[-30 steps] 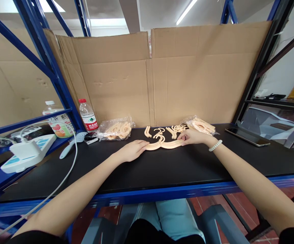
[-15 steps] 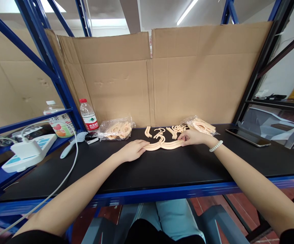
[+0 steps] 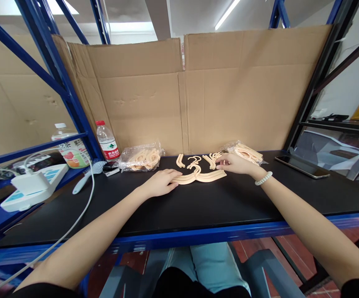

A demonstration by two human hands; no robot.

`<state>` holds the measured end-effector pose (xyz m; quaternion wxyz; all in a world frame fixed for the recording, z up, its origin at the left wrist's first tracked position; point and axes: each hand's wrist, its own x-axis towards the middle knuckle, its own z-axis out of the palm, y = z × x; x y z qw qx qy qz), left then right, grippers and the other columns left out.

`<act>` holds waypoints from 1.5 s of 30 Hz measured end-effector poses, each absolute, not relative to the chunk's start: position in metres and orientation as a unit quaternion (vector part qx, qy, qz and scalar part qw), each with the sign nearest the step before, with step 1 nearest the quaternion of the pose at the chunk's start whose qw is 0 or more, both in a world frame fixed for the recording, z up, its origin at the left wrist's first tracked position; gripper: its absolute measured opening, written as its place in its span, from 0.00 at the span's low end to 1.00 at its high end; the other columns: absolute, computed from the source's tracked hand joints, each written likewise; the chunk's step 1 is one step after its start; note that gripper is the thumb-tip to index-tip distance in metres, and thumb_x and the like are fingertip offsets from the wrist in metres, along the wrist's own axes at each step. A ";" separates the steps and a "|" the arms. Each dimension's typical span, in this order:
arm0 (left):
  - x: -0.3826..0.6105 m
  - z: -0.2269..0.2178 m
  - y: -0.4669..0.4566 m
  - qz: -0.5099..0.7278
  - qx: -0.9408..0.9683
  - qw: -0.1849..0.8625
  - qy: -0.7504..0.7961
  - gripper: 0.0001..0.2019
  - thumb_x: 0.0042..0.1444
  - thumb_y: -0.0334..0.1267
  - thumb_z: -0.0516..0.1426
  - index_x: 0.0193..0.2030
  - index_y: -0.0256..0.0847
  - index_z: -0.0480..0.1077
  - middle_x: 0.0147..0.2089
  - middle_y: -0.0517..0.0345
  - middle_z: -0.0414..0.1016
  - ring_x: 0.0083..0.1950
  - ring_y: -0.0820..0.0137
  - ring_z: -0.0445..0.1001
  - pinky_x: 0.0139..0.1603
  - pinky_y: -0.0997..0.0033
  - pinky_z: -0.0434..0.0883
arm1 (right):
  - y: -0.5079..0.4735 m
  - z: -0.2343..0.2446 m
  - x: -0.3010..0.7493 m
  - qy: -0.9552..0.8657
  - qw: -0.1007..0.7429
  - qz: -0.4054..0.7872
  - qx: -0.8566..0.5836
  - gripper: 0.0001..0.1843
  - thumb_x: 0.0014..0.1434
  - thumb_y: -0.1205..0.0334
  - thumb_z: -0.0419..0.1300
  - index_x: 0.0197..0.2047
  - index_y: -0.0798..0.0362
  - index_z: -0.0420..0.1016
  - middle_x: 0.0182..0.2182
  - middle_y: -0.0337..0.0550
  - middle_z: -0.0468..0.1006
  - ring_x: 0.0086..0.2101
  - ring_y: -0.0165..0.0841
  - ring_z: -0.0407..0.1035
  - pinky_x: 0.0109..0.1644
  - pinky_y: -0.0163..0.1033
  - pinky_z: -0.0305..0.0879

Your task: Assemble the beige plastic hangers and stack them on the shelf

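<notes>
the left hand (image 3: 160, 183) lies palm down on the black shelf top (image 3: 198, 207), fingers straight and pressed together, their tips touching the left end of a peach plastic hanger (image 3: 199, 177) that lies flat in front of the person

the right hand (image 3: 235, 164) is at the hanger's other side, fingers bent and drawn close, the tips down among the small loose peach pieces (image 3: 212, 159) just behind the hanger's right arm; whether it pinches one cannot be told, and a white bead bracelet (image 3: 263, 178) sits on that wrist

behind the left hand, a clear bag of peach parts (image 3: 140, 158) rests against the cardboard wall (image 3: 229, 91); a second bag (image 3: 247, 152) lies just behind the right hand, touching the same wall, so the far side is closed in

toward the person the shelf top is bare from the hanger to the blue front edge (image 3: 213, 234), with both forearms crossing it

to the right, well apart from the right hand, a phone (image 3: 302, 166) lies flat near the black upright

to the left, a pale blue brush (image 3: 87, 176) hangs partly over the shelf's left edge, a water bottle (image 3: 107, 140) stands in the back corner beside the blue post, and a white cable (image 3: 83, 211) runs across the near left corner
</notes>
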<state>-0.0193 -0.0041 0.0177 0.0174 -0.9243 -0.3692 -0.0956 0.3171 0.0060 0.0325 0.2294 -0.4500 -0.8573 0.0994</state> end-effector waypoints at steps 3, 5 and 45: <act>-0.020 0.018 -0.003 -0.099 -0.926 0.026 -0.365 0.20 0.60 0.38 0.52 0.60 0.41 0.64 0.58 0.49 0.71 0.58 0.60 0.70 0.58 0.60 0.66 | 0.004 0.035 0.316 -0.836 0.307 0.072 -0.450 0.16 0.61 0.51 0.55 0.35 0.53 0.79 0.31 0.44 0.78 0.31 0.36 0.69 0.35 0.39 0.61; -0.021 0.019 -0.002 -0.098 -0.925 0.031 -0.367 0.21 0.59 0.38 0.53 0.60 0.42 0.64 0.58 0.49 0.71 0.58 0.60 0.70 0.58 0.60 0.66 | 0.005 0.036 0.317 -0.811 0.357 0.076 -0.457 0.16 0.61 0.51 0.55 0.35 0.53 0.79 0.33 0.44 0.78 0.33 0.37 0.70 0.36 0.40 0.62; -0.027 0.028 0.009 -0.343 -0.786 0.057 -0.511 0.05 0.48 0.33 0.53 0.33 0.43 0.68 0.30 0.61 0.75 0.34 0.67 0.75 0.36 0.70 0.67 | 0.015 0.037 0.319 -0.370 0.633 0.526 -0.432 0.05 0.51 0.71 0.63 0.26 0.56 0.71 0.19 0.36 0.66 0.21 0.24 0.60 0.26 0.31 0.61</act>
